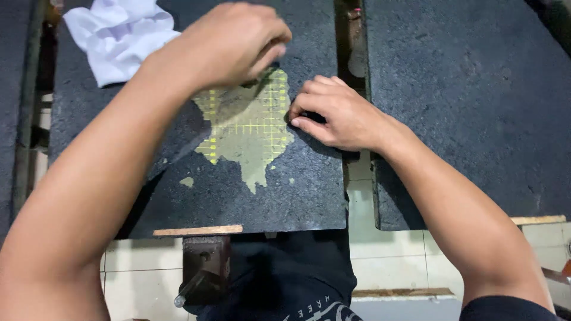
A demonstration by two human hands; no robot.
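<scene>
My right hand (342, 116) rests knuckles-up at three o'clock of the yellow-green gridded patch (247, 128) on the dark board (285, 196), fingers curled, pressing its edge. At twelve o'clock my left hand (229, 44) pinches the patch's top. A white cloth (119, 35) lies at ten o'clock.

head cam | looks steeply down; close over dark board (250, 196) | single view

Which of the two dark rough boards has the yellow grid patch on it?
The left dark rough board, under both hands. It bears the yellow-green grid patch and a crumpled white cloth; the right board is bare.
</scene>
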